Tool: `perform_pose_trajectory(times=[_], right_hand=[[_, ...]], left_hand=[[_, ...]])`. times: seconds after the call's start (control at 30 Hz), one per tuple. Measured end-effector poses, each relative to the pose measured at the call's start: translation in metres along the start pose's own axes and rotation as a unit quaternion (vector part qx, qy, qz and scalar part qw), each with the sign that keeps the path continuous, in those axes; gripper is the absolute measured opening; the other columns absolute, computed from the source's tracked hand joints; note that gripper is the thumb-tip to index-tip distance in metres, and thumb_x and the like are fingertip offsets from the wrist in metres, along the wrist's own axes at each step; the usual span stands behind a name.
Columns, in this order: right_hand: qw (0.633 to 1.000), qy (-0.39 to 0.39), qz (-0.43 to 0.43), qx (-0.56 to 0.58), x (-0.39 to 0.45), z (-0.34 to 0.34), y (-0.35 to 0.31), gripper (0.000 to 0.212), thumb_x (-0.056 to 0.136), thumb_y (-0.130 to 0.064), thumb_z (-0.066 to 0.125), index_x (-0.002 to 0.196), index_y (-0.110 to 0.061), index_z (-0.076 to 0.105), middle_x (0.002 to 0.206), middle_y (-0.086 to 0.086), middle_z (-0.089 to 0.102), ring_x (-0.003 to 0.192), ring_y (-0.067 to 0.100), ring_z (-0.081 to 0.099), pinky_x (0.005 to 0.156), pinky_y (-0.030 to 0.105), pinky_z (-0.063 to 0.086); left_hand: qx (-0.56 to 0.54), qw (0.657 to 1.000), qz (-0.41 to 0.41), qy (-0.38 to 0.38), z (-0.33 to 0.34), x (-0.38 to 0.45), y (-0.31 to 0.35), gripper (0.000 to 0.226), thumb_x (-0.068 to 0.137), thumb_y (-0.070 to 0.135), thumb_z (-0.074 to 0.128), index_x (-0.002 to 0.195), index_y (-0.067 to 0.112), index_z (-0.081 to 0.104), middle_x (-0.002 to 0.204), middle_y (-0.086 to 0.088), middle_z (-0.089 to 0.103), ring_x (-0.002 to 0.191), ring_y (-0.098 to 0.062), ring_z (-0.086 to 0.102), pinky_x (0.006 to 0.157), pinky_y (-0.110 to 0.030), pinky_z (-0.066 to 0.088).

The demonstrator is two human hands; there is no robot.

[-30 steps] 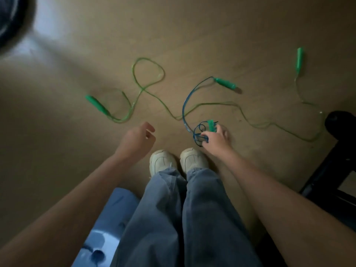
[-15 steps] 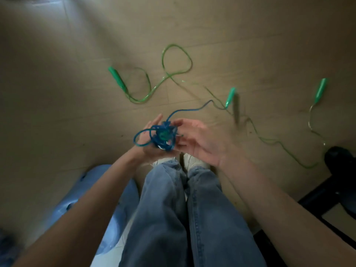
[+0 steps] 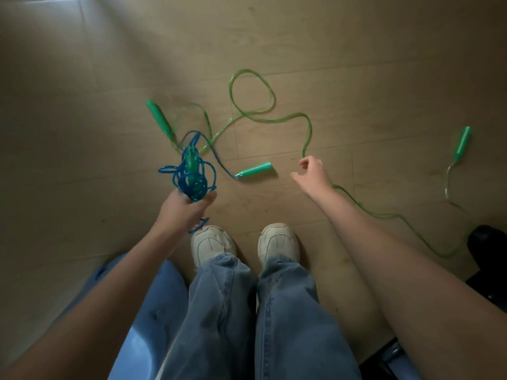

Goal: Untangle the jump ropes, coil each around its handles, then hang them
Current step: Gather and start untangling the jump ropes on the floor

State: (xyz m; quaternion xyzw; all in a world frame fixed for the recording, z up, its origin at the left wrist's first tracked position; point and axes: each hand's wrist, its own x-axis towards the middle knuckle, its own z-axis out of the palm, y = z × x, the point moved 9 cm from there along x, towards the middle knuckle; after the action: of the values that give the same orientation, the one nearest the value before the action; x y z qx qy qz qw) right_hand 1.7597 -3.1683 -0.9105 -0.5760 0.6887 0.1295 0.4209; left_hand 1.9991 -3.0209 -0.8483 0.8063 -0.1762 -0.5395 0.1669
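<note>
**Blue rope partly coiled, green rope untouched, nothing hung**

Blue plastic jump rope (image 3: pixel 192 174): most of it is wound in loose loops around one green plastic handle (image 3: pixel 190 160), held upright above the floor. The left hand (image 3: pixel 183 208) has its grip closed round the base of this bundle. A free run of blue cord leads down to the rope's second green handle (image 3: pixel 255 170), which lies on the wooden plank floor (image 3: pixel 356 64). Judgement: this coil is unfinished, since the second handle is not yet gathered in.

Translucent green jump rope (image 3: pixel 274 116): it lies spread across the floor in open curves, one green handle (image 3: pixel 159 117) at the left and the other (image 3: pixel 462 144) far to the right. It appears to run behind the blue bundle near the left handle; whether the two cross cannot be told. Coiling of it has not begun.

Right hand (image 3: pixel 312 175): the grip is loosely curled and holds nothing, hovering above the green cord.

Hanging: no hook or peg is in view.

Room: the floor ahead is broad. A blue plastic stool (image 3: pixel 142 311) sits at the lower left, a dark piece of furniture (image 3: pixel 488 248) crowds the right edge, and the green cord trails close to it.
</note>
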Motion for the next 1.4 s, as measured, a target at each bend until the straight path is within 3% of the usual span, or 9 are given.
perform_pose_trajectory(times=[0.33, 0.47, 0.57, 0.73, 0.87, 1.03, 1.17, 1.27, 1.4], right_hand=[[0.98, 0.076, 0.013, -0.186, 0.064, 0.035, 0.047, 0.026, 0.09, -0.024, 0.053, 0.109, -0.006, 0.053, 0.121, 0.015, 0.049, 0.109, 0.033, 0.052, 0.081, 0.037, 0.042], [0.989, 0.13, -0.074, 0.007, -0.049, -0.01, -0.001, 0.012, 0.088, -0.019, 0.05, 0.084, -0.015, 0.039, 0.069, 0.005, 0.049, 0.072, 0.029, 0.053, 0.059, 0.032, 0.026], [0.976, 0.083, -0.147, 0.137, -0.164, -0.074, -0.039, 0.011, 0.086, -0.017, 0.053, 0.083, -0.02, 0.043, 0.067, 0.006, 0.061, 0.066, 0.03, 0.062, 0.061, 0.041, 0.047], [0.838, -0.02, -0.196, 0.509, -0.308, -0.192, -0.085, 0.008, 0.083, -0.007, 0.045, 0.081, -0.015, 0.046, 0.073, 0.006, 0.07, 0.069, 0.018, 0.067, 0.067, 0.028, 0.056], [0.766, 0.057, -0.102, 0.632, -0.348, -0.249, -0.052, 0.014, 0.09, -0.003, 0.036, 0.086, -0.002, 0.05, 0.068, 0.009, 0.07, 0.066, 0.019, 0.068, 0.063, 0.025, 0.054], [0.746, 0.127, 0.083, 0.648, -0.395, -0.238, 0.013, 0.032, 0.097, -0.012, 0.038, 0.076, 0.001, 0.058, 0.06, 0.007, 0.069, 0.058, 0.019, 0.065, 0.056, 0.024, 0.055], [0.837, 0.069, 0.003, 0.543, -0.43, -0.265, -0.013, 0.019, 0.089, 0.004, 0.047, 0.092, -0.014, 0.052, 0.088, 0.01, 0.064, 0.061, 0.013, 0.061, 0.06, 0.026, 0.051], [0.94, -0.133, -0.162, 0.268, -0.474, -0.257, -0.075, 0.065, 0.083, 0.007, 0.059, 0.137, -0.018, 0.031, 0.142, 0.005, 0.031, 0.113, 0.018, 0.049, 0.091, 0.03, 0.047], [0.896, -0.294, -0.322, 0.085, -0.546, -0.213, -0.164, 0.076, 0.08, -0.014, 0.071, 0.143, -0.017, 0.029, 0.149, 0.004, 0.03, 0.134, 0.013, 0.031, 0.109, 0.032, 0.03]], left_hand=[[0.007, 0.997, 0.068, -0.039, 0.064, 0.065, -0.002, 0.011, 0.086, 0.026, 0.059, 0.078, 0.018, 0.063, 0.084, -0.004, 0.066, 0.083, -0.02, 0.061, 0.077, -0.036, 0.047], [-0.104, 0.991, 0.069, -0.049, 0.058, 0.011, 0.046, 0.005, 0.083, 0.025, 0.064, 0.087, 0.028, 0.063, 0.089, 0.004, 0.065, 0.088, -0.009, 0.057, 0.072, -0.021, 0.04], [-0.174, 0.968, 0.116, -0.141, 0.057, -0.064, 0.121, 0.011, 0.079, 0.016, 0.06, 0.086, 0.023, 0.063, 0.089, 0.009, 0.069, 0.086, -0.009, 0.062, 0.075, -0.011, 0.041], [-0.243, 0.863, 0.005, -0.442, 0.088, -0.221, 0.19, 0.029, 0.083, 0.02, 0.041, 0.058, 0.016, 0.057, 0.054, 0.003, 0.059, 0.047, -0.008, 0.055, 0.058, -0.021, 0.048], [-0.02, 0.914, -0.017, -0.405, 0.065, -0.281, 0.165, 0.018, 0.095, 0.016, 0.04, 0.087, 0.014, 0.056, 0.07, -0.004, 0.066, 0.056, -0.015, 0.061, 0.066, -0.029, 0.048], [0.094, 0.94, 0.017, -0.326, 0.0, -0.331, 0.175, 0.018, 0.09, 0.003, 0.048, 0.073, 0.005, 0.053, 0.052, -0.005, 0.064, 0.045, -0.013, 0.061, 0.05, -0.018, 0.048], [-0.073, 0.969, 0.032, -0.233, -0.043, -0.4, 0.204, 0.025, 0.09, 0.005, 0.044, 0.066, 0.011, 0.041, 0.043, 0.001, 0.041, 0.035, -0.01, 0.035, 0.04, -0.019, 0.028], [-0.289, 0.916, 0.063, -0.271, -0.074, -0.47, 0.245, 0.019, 0.08, 0.016, 0.043, 0.066, 0.014, 0.032, 0.043, 0.005, 0.032, 0.03, -0.003, 0.022, 0.038, -0.019, 0.015], [-0.386, 0.859, 0.128, -0.311, -0.114, -0.551, 0.285, 0.019, 0.078, 0.025, 0.038, 0.061, 0.017, 0.035, 0.043, 0.008, 0.033, 0.031, -0.001, 0.024, 0.04, -0.018, 0.02]])
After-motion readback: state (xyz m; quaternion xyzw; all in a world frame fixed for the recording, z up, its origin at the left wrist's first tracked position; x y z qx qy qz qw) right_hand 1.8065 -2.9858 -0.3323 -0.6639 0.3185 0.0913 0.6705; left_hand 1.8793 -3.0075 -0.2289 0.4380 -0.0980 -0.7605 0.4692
